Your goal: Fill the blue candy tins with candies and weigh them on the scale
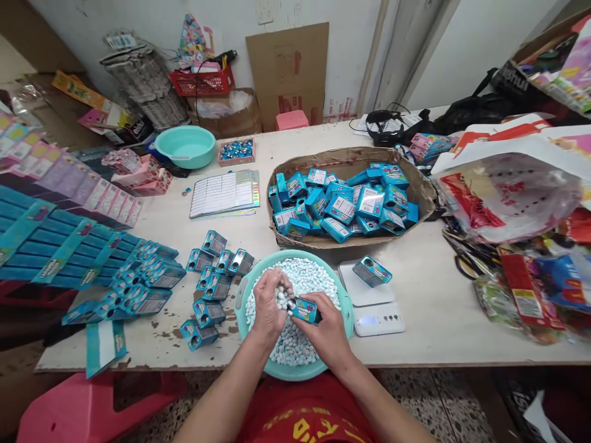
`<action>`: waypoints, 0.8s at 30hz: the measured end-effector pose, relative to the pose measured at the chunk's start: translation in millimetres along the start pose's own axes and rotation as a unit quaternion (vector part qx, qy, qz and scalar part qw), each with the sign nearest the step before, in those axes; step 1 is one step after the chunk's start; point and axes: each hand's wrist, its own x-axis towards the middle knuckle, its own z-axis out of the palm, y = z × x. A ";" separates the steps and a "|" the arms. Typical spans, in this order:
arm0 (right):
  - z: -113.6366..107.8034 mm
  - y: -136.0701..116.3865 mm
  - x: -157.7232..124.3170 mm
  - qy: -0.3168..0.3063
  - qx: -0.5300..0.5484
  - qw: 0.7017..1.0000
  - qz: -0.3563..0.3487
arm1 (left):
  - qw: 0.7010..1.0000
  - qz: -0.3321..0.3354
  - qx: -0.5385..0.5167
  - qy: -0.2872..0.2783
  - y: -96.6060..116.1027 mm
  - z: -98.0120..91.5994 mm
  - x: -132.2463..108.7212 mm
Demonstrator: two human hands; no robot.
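Over a mint-green basin [347, 307] full of small white and pale-blue candies [295, 344], both hands meet. My right hand [330, 329] is closed around a small blue candy box [306, 309], tilted with its round opening toward the left. Cupped at that opening, my left hand [269, 303] is closed on a handful of candies [282, 298]. Some candies sit right at the hole; how many are inside the box is hidden. Right of the basin, another blue box [372, 271] lies on a white digital scale [369, 298] with a lit display.
Behind the basin, a cardboard carton [351, 241] holds many blue boxes. Several open-holed boxes [217, 286] stand to the left, near stacked blue boxes [148, 277]. Papers [224, 195], an empty green bowl [184, 147] and a tray of small caps [236, 151] lie behind. Scissors [466, 258] and bags are at right.
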 end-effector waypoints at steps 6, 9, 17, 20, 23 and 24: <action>-0.1 -1.9 2.0 0.002 0.007 1.000 0.006 | 0.999 0.019 0.021 0.037 -5.7 3.3 1.4; -6.2 -4.8 0.5 0.004 0.026 1.000 0.006 | 1.000 -0.015 -0.016 0.008 4.5 6.5 0.4; -18.9 6.5 7.0 0.022 0.074 0.996 0.035 | 0.986 -0.148 -0.048 0.055 9.1 -17.2 29.5; -21.3 9.2 7.6 0.017 0.104 0.993 0.045 | 0.992 -0.110 0.030 0.043 -13.4 -32.4 39.5; -26.4 9.3 4.3 0.022 0.138 0.988 0.066 | 0.971 0.009 0.236 -0.021 -37.4 -45.2 43.9; -28.7 9.5 2.7 0.026 0.145 0.986 0.076 | 0.950 0.046 0.304 -0.050 -43.8 -48.8 45.4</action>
